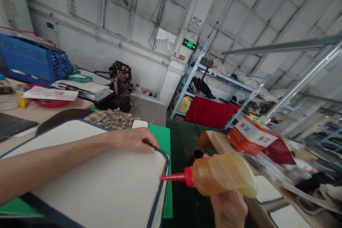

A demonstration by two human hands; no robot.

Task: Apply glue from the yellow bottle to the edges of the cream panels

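A large off-white panel with dark edging (107,181) lies across a green surface, with another pale layer showing below its right edge. At its far right corner, my left hand (136,139) pinches the dark edge between thumb and fingers, the forearm resting over the panel. My right hand (229,205) is wrapped round a squeeze bottle (224,174) of amber liquid, tilted on its side. The bottle's red nozzle (173,177) points left, its tip at the panel's right edge. Whether any liquid is coming out cannot be made out.
Crumpled checked cloth (110,118) and a phone-like white object (140,124) lie beyond the panel. A blue crate (32,58) and papers stand on the left table. To the right, a bench holds an orange-and-white box (251,135) and small pale panels (288,215).
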